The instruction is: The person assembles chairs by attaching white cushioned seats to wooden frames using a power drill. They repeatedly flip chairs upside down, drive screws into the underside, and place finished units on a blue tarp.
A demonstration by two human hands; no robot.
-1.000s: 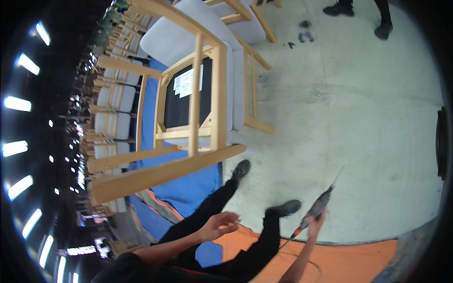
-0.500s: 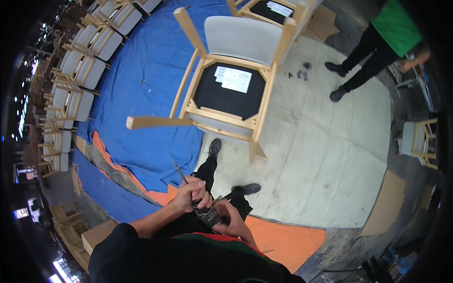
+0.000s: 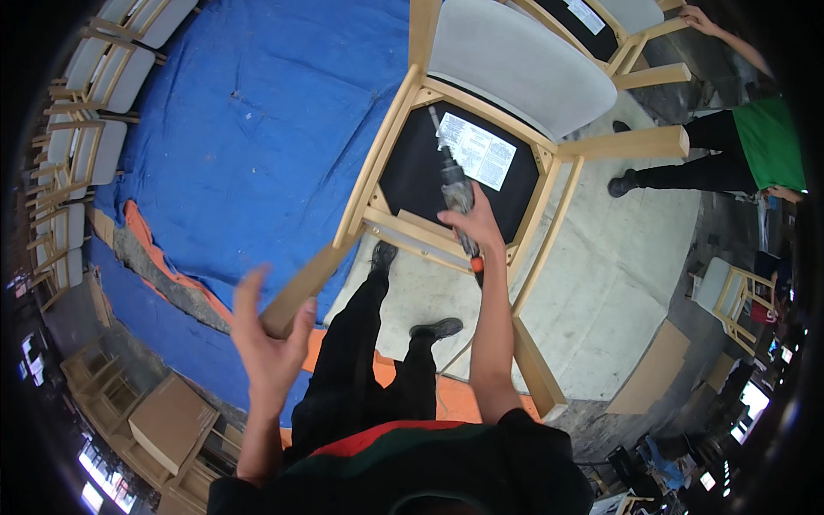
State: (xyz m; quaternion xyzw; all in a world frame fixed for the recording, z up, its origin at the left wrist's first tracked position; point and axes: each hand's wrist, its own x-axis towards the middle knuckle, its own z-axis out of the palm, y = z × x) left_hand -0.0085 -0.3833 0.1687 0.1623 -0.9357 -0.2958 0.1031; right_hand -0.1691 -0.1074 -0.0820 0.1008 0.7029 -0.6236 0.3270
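In the middle of the frame a chair (image 3: pixel 521 204) shows its black underside, legs pointing out toward us. The right hand (image 3: pixel 475 221) has its fingers wrapped around a power driver (image 3: pixel 455 183), whose thin bit reaches over the underside, beside a white label (image 3: pixel 491 156). If the wrist dips, that tip could scuff the wood or snag the black cloth; I can't tell whether it touches. At lower left, the left hand (image 3: pixel 273 343) is blurred, thumb and fingers spread either side of a leg end; contact is unclear. Without a firm hold there, a push from the driver could rock the chair. The cord (image 3: pixel 453 360) hangs near the shoes and could catch a foot. At upper right, a co-worker's hand (image 3: pixel 699 20) is at another chair (image 3: pixel 655 77), so a shove there might knock this one.
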